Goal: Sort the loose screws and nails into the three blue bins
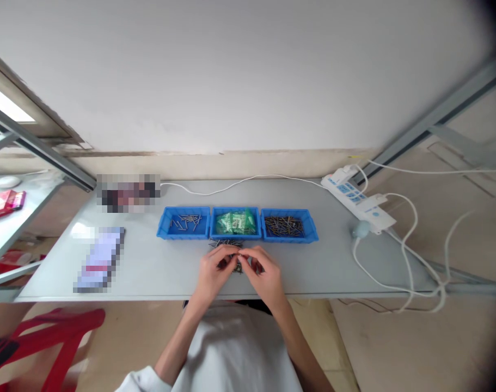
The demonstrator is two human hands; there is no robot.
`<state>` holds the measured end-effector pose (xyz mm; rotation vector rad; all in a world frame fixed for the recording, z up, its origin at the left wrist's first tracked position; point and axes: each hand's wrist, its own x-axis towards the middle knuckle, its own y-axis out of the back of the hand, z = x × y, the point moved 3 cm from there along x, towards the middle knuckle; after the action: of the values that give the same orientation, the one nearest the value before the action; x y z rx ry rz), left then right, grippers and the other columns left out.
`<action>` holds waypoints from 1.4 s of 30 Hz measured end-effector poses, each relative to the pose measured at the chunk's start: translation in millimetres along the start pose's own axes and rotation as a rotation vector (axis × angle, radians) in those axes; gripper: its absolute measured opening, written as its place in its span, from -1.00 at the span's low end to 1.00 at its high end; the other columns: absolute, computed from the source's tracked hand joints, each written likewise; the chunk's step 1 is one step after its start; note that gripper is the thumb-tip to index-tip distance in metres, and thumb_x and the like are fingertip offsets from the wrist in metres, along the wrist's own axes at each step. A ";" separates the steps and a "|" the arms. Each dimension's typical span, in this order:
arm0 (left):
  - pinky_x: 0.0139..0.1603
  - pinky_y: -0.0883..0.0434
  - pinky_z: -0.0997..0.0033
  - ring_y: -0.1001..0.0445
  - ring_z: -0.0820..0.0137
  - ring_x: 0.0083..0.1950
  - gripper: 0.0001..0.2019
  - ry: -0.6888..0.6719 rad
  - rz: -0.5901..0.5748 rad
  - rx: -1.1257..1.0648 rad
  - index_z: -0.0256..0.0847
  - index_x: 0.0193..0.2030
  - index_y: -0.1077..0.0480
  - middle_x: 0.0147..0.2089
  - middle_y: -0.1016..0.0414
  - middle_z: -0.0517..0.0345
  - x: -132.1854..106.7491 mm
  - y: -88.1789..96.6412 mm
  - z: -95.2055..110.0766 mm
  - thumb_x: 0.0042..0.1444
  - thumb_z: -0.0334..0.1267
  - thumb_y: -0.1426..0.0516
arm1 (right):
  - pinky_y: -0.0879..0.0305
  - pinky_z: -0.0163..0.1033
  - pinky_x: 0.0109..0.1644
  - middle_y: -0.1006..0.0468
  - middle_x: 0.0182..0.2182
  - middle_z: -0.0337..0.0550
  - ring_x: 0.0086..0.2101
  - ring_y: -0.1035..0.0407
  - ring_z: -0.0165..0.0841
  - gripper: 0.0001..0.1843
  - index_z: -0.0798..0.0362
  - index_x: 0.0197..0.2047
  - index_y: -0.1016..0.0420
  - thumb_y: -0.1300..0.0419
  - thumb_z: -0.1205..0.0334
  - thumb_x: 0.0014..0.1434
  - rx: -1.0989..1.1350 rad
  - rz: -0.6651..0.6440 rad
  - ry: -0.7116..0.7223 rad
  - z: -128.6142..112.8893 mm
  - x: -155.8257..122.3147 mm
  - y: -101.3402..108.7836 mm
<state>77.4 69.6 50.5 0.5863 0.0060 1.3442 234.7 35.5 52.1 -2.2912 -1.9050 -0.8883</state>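
My left hand [215, 270] and my right hand [261, 270] meet over the near middle of the grey table [158, 267], fingertips pinched together on a small thin metal piece [239, 255] between them. Just beyond the hands lies a loose pile of small metal pins [225, 243]. Behind it stand three blue bins in a row: the left bin [184, 222] holds a few pins, the middle bin [236, 222] holds green parts, the right bin [289, 225] holds many dark pins.
A white power strip [359, 202] with white cables [398, 283] lies at the table's right end. A blurred flat item [99, 260] rests near the left front edge. A red chair [47, 343] stands lower left. A metal shelf [11, 218] stands at left.
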 end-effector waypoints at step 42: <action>-0.36 -0.41 0.48 -0.53 0.42 -0.44 -0.67 0.295 0.267 -0.048 -0.21 -0.13 -0.60 -0.43 -0.61 0.17 -8.2 10.7 -5.5 0.42 -0.01 -0.14 | -0.22 -0.31 -0.36 -0.43 -0.54 -0.28 -0.53 -0.33 -0.39 -0.82 -0.01 -0.23 -0.58 -0.20 0.17 0.40 -0.378 -0.001 -0.047 0.5 6.2 -3.9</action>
<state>63.9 65.4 47.4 0.3517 0.1392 1.6766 231.9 42.2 53.1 -2.5278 -1.8921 -1.3046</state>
